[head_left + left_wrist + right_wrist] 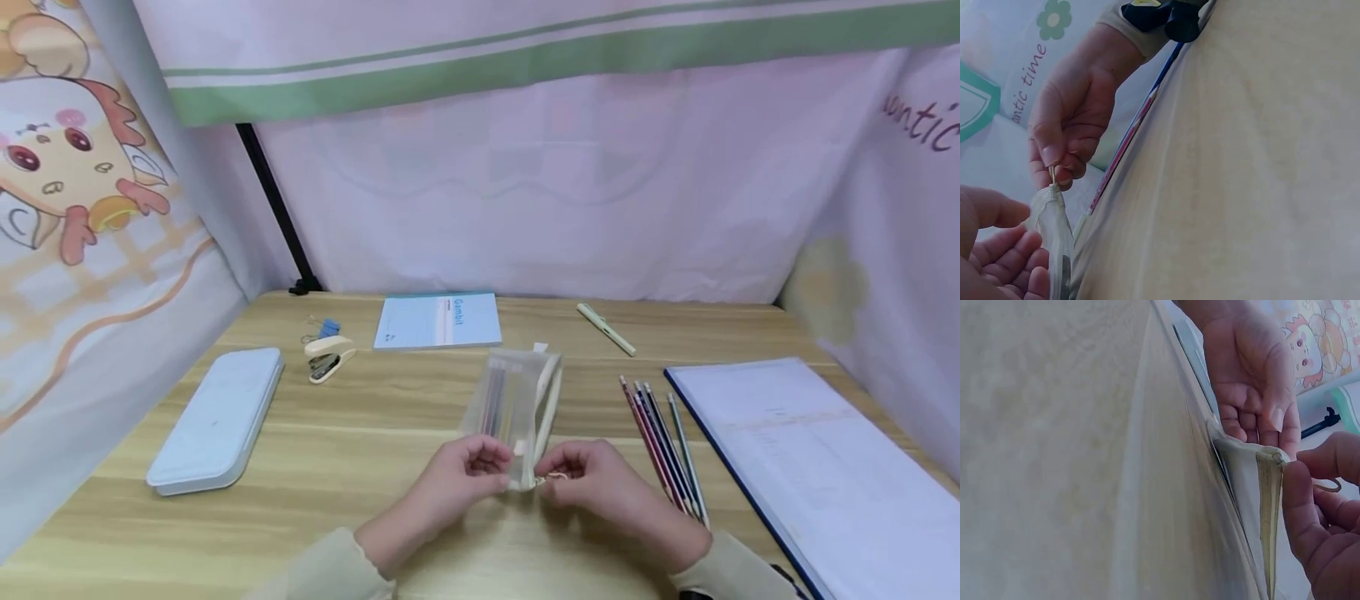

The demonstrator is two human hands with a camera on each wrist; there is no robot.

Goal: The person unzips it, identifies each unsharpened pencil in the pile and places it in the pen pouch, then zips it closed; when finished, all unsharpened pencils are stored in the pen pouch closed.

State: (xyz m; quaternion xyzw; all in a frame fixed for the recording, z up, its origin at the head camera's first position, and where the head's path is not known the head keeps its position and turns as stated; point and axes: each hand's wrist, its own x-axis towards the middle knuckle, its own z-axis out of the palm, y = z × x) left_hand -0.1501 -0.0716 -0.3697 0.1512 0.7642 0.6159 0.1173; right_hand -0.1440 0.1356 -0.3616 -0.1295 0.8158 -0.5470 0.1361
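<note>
Clear plastic makes up the pouch lying in the middle of the wooden tabletop, its near end lifted between both hands. The left hand curls its fingers round the pouch's near corner. The right hand pinches the small zip pull between thumb and forefinger at that same end. Pens show through the pouch's side. Just right of the hands lie several pencils, and beyond them a large folder. On the left rests a pale blue case, with a stapler and a notebook farther off. A green pen lies at the far right.
</note>
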